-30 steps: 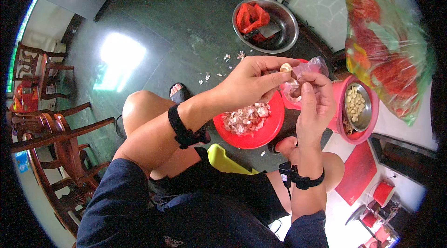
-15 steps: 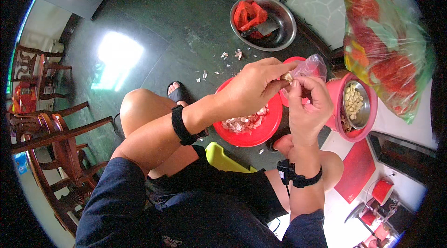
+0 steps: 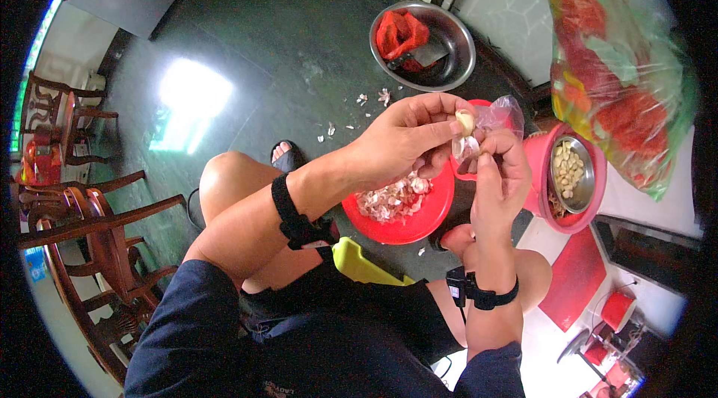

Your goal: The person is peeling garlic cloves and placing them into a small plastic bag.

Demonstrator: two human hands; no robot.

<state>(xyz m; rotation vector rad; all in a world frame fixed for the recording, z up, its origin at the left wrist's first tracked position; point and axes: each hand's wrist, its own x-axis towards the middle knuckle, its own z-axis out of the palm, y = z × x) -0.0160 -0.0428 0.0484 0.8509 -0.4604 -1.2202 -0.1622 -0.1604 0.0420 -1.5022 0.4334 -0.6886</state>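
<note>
My left hand [image 3: 407, 133] pinches a pale peeled garlic clove [image 3: 466, 122] between thumb and forefinger. Just below it, my right hand [image 3: 502, 174] grips a piece of papery garlic skin [image 3: 465, 147] with its fingertips. Clove and skin are very near each other; whether they still touch is hard to see. Under my hands is a red basin [image 3: 400, 235] holding a heap of garlic skins [image 3: 393, 200], partly covered by my left forearm. To the right, a small steel bowl [image 3: 585, 200] of peeled cloves [image 3: 567, 168] rests in a pink bucket [image 3: 540, 151].
A steel basin [image 3: 465, 62] farther off contains a red mesh bag [image 3: 402, 33] and a cleaver [image 3: 428, 53]. Scraps of skin [image 3: 363, 99] dot the dark floor. A clear-and-green plastic bag [image 3: 621, 84] stands at right, wooden chairs [image 3: 97, 226] at left. Something yellow-green [image 3: 359, 262] lies below the basin.
The garlic clove, earlier pinched between both hands, now shows bare in my left fingers. My right hand has drawn slightly down with the skin.
</note>
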